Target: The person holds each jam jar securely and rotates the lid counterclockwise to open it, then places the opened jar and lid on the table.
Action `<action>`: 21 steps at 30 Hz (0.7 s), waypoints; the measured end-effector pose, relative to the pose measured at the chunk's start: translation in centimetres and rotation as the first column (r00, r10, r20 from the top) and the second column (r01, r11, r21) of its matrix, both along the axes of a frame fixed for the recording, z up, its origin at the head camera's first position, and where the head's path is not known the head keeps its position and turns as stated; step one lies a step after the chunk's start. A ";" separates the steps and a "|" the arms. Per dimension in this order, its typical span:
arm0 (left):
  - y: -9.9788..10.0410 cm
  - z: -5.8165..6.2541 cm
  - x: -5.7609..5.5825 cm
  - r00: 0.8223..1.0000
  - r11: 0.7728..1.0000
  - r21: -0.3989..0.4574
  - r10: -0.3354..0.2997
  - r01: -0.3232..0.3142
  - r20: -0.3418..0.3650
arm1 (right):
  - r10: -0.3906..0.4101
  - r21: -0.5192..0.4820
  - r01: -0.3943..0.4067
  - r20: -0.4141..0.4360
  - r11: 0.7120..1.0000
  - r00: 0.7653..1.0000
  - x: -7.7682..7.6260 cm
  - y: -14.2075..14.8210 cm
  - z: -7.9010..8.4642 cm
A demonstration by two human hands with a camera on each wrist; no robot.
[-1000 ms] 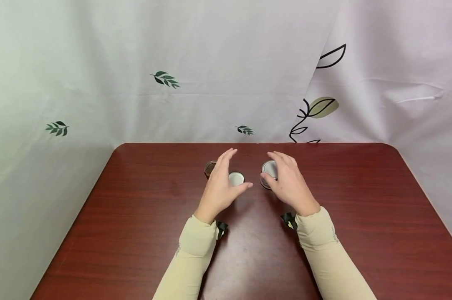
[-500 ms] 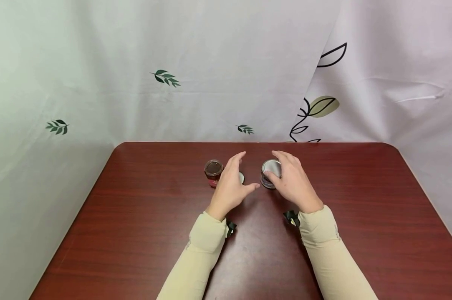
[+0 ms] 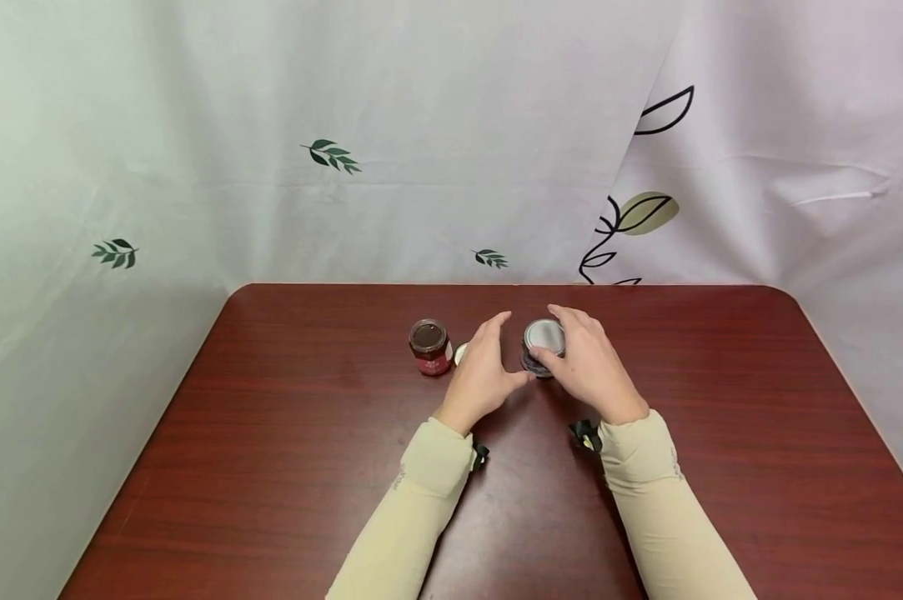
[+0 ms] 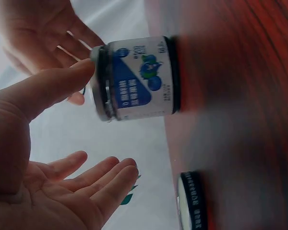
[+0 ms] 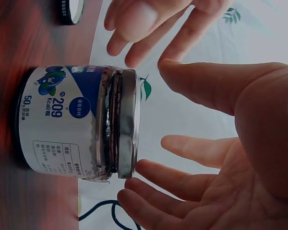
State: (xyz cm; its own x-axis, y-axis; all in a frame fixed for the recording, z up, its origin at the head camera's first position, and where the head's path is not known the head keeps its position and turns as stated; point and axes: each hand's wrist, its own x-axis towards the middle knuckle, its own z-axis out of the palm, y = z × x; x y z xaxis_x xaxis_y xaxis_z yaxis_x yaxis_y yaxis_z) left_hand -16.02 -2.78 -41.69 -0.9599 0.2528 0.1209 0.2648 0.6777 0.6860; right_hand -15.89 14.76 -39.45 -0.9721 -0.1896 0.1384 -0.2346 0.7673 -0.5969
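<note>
A glass jar (image 5: 62,120) with a white and blue blueberry label stands upright on the table, a silver lid (image 3: 544,335) on its mouth. My right hand (image 3: 589,367) is curved loosely beside the jar at lid height; its fingertips overlap the lid's edge in the head view. On the jar's other side is my left hand (image 3: 481,375), fingers spread, thumb apart from them, holding nothing. Behind the left hand and partly hidden by it, a black lid (image 4: 196,201) lies with its white inside up. Left of that stands a dark-filled jar (image 3: 431,350) with a red label and no lid.
The reddish-brown wooden table (image 3: 271,458) has rounded far corners. Pale cloth (image 3: 421,125) with leaf prints hangs behind the table and along its sides. Each sleeve cuff has a small black device (image 3: 586,435) at the wrist.
My left hand has moved right, away from the red-labelled jar and toward the blueberry jar, uncovering the red-labelled one. My right hand has shifted only slightly to the right beside its jar.
</note>
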 end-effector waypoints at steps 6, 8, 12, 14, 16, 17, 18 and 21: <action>0.6 -0.6 -0.4 1.000 1.000 -0.027 -0.005 0.005 0.021 | -0.001 0.015 0.000 0.008 1.000 1.000 -0.2 0.1 -0.2; 0.8 -0.8 -0.5 1.000 0.999 -0.038 -0.006 0.007 0.028 | 0.000 0.018 -0.001 0.006 1.000 1.000 -0.2 0.1 -0.3; 1.1 -1.0 -0.8 0.999 0.998 -0.056 -0.016 0.018 0.038 | 0.002 0.022 -0.003 0.008 1.000 1.000 -0.2 0.2 -0.4; 1.2 -1.2 -1.0 0.999 0.998 -0.058 -0.024 0.027 0.044 | 0.002 0.021 -0.002 0.012 1.000 1.000 -0.3 0.2 -0.4; 1.4 -1.4 -1.2 0.998 0.998 -0.057 -0.031 0.034 0.050 | 0.002 0.020 -0.002 0.018 1.000 1.000 -0.3 0.2 -0.4; 1.5 -1.4 -1.3 0.998 0.998 -0.055 -0.032 0.035 0.054 | 0.002 0.018 -0.003 0.020 1.000 1.000 -0.3 0.2 -0.5; 1.6 -1.5 -1.4 0.998 0.998 -0.053 -0.032 0.035 0.060 | 0.004 0.017 -0.004 0.021 1.000 1.000 -0.3 0.3 -0.5; 1.8 -1.6 -1.5 0.996 0.998 -0.052 -0.029 0.033 0.080 | 0.006 0.012 -0.006 0.022 1.000 1.000 -0.4 0.3 -0.7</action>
State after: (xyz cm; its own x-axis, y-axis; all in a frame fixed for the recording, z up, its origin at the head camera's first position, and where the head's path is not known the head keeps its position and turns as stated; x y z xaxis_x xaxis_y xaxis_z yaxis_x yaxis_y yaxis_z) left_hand -17.57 -0.95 -43.33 -0.9576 0.2865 0.0307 0.2326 0.7058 0.6691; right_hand -16.27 15.07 -40.10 -0.9738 -0.1968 0.1143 -0.2258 0.7733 -0.5924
